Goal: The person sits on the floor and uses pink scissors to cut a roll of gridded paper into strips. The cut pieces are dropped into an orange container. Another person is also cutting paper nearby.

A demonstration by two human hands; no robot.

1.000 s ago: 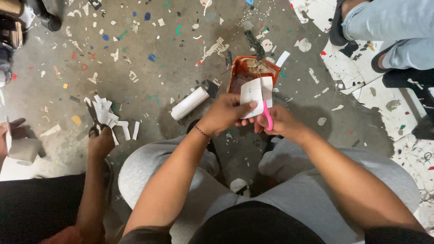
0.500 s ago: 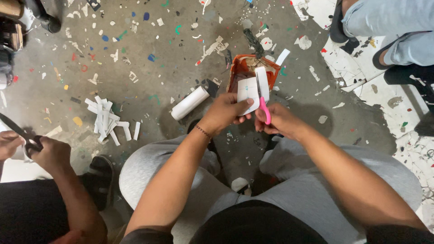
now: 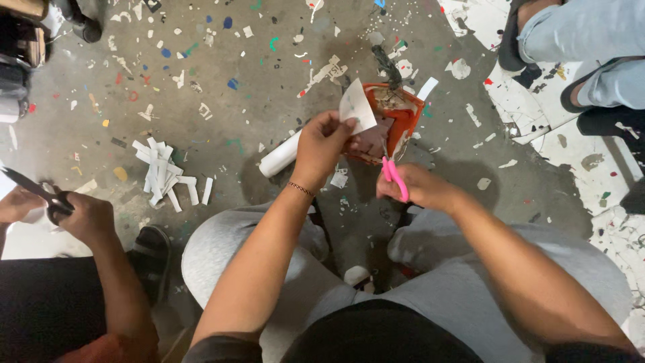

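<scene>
Paper is what I'm working, and going left to right: a co-worker's hands (image 3: 64, 212) at the left edge grip black scissors (image 3: 30, 189). Just past them a pile of white strips (image 3: 164, 176) lies on the speckled floor (image 3: 222, 114), so I judge a fair batch already cut. A white roll (image 3: 280, 154) rests by my left hand (image 3: 324, 144), which is pinched shut on a white paper piece (image 3: 357, 107), held up over the orange tray (image 3: 396, 121). My right hand (image 3: 420, 188) is closed around pink scissors (image 3: 393, 176), their blades pointing up toward the tray; I cannot tell how far they gape. The piece looks uncut along most of its width, so I judge cutting remains. Far right, another person's legs (image 3: 584, 47).

Against half a second ago, the loose strip beside the piece is gone, the piece has tilted left, and my right hand has dropped lower, apart from the paper.
</scene>
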